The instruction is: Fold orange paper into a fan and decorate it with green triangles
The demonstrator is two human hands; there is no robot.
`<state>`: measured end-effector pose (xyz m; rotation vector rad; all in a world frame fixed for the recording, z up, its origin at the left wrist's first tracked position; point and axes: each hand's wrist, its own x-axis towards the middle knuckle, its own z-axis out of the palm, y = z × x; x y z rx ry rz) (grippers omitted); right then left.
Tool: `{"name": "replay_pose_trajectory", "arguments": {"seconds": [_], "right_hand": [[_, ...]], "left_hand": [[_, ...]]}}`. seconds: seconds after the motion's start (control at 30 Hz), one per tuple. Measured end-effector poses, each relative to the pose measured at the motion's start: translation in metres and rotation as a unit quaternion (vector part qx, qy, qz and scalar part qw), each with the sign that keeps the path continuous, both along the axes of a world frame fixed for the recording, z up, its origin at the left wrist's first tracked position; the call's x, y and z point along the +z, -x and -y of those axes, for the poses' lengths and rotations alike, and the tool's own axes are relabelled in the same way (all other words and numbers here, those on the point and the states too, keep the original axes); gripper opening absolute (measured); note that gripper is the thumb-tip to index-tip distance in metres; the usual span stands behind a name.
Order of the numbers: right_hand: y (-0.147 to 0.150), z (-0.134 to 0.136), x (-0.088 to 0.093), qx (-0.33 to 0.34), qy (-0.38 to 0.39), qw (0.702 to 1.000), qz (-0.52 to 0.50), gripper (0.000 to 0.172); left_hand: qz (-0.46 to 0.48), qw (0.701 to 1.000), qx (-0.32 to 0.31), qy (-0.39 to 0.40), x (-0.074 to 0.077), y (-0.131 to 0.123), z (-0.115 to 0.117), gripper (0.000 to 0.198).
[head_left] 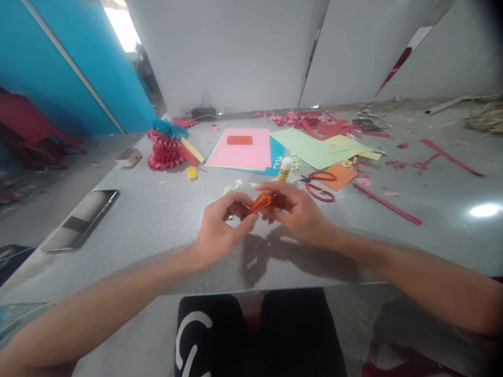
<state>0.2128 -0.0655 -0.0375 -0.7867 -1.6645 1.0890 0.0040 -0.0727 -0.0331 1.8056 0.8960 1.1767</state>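
Orange pleated paper [262,202], folds seemingly made: above the glossy grey table [151,217], left hand [222,222] and right hand [302,213], each grip pinching it. Orange rectangular paper strip [239,140]: on pink paper sheet [249,155], apparently unused.

Smooth grey wall panels [231,57] at back, 1 dark slanted seam [313,51] in view mid-right. Bright blue wall [90,47] on left, white-lit opening [121,25] between. Red plastic chair [29,123] far left, grey floor [96,149]. Shiny grey table [393,243], 1 white glare spot [485,210] right.
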Motion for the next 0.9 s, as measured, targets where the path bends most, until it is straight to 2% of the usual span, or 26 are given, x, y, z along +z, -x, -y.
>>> {"name": "replay_pose_trajectory", "arguments": {"seconds": [0.13,0.23,0.33,0.43,0.57,0.67,0.8,0.9], "right_hand": [[-0.001,0.002,0.005,0.0,0.018,1.0,-0.02,0.036],[0.0,0.002,0.008,-0.008,0.052,0.998,-0.037,0.039],[0.001,0.004,0.011,-0.02,0.078,0.996,-0.041,0.033],[0.002,0.005,0.014,-0.026,0.088,0.995,-0.049,0.03],[0.001,0.003,0.013,-0.031,0.107,0.99,-0.091,0.037],[0.003,0.002,0.009,-0.047,0.115,0.986,-0.112,0.031],[0.007,0.004,0.008,-0.037,0.133,0.984,-0.112,0.035],[0.008,0.006,0.011,-0.048,0.128,0.987,-0.08,0.027]], "left_hand": [[0.03,0.999,-0.003,0.023,-0.001,0.0,-0.001,0.024],[0.066,0.994,-0.023,0.079,-0.002,-0.001,-0.003,0.037],[0.104,0.985,-0.033,0.135,0.0,-0.003,-0.004,0.042],[0.128,0.976,-0.021,0.174,0.003,-0.005,-0.003,0.042],[0.135,0.972,-0.023,0.191,0.005,-0.007,-0.003,0.042],[0.135,0.971,-0.022,0.198,0.004,-0.008,-0.004,0.039],[0.145,0.972,-0.01,0.186,0.002,-0.007,-0.007,0.032],[0.143,0.971,-0.004,0.192,0.002,-0.007,-0.007,0.03]]}}
